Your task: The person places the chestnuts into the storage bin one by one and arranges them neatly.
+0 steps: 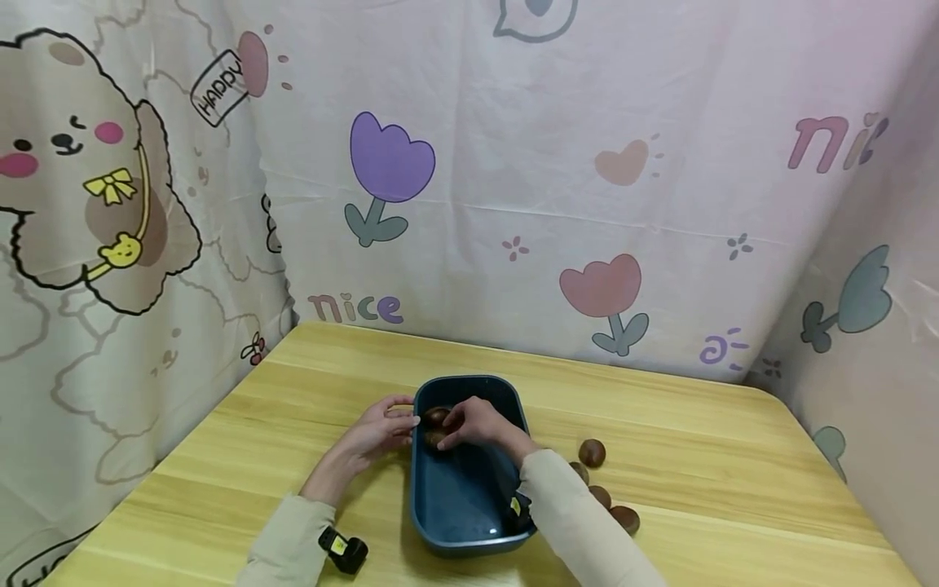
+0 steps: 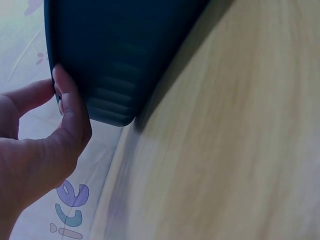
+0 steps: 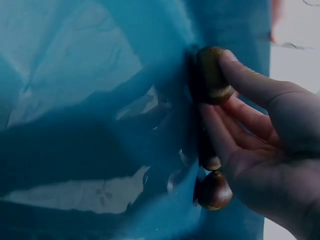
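A dark blue rectangular plastic container (image 1: 462,497) stands on the table. My left hand (image 1: 376,434) grips its left rim near the far corner, and the left wrist view shows the thumb (image 2: 70,95) against the outer wall. Reaching inside from the right, my right hand (image 1: 480,422) pinches a chestnut (image 3: 212,75) between thumb and fingers, close by the left wall. Another brown chestnut (image 3: 215,191) lies along that same wall, with one more partly hidden by the fingers.
Several loose chestnuts (image 1: 592,452) lie on the wooden table (image 1: 697,481) to the right of the container, some partly behind the right sleeve (image 1: 579,514). A printed curtain (image 1: 477,163) hangs behind the table and at both sides.
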A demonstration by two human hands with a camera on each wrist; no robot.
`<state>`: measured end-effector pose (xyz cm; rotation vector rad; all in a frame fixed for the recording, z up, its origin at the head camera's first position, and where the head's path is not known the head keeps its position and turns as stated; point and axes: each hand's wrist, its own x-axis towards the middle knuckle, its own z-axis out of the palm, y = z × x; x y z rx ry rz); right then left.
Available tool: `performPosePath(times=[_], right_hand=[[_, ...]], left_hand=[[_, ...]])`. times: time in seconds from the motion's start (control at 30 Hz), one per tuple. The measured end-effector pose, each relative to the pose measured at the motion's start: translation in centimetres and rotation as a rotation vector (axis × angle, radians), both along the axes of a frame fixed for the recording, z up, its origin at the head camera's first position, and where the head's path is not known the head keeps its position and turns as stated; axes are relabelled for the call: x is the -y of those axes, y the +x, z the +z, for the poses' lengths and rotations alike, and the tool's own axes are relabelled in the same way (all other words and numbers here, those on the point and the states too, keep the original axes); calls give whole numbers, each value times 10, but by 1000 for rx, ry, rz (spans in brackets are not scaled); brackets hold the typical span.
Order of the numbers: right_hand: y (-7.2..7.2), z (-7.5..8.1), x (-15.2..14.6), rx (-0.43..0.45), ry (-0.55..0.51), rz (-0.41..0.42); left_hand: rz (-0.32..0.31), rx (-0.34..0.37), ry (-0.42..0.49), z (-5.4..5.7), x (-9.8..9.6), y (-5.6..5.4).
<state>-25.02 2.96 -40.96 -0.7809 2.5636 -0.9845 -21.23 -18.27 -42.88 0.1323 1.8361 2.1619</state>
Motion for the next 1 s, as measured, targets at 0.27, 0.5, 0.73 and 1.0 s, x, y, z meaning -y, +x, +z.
performPosePath(times=[0.27,0.5,0.73,1.0], right_hand=[[1,-2,5,-47,34,-9],[2,0,4,-79,5,9],[-1,6,0,-27,-194,-40],[-5,35,-22,116,-485,-172]], left_hand=[[7,3,-3,1,-1,0],[18,15,19,0,-1,1],[17,7,2,1,2,0],[8,3,0,0,0,1]])
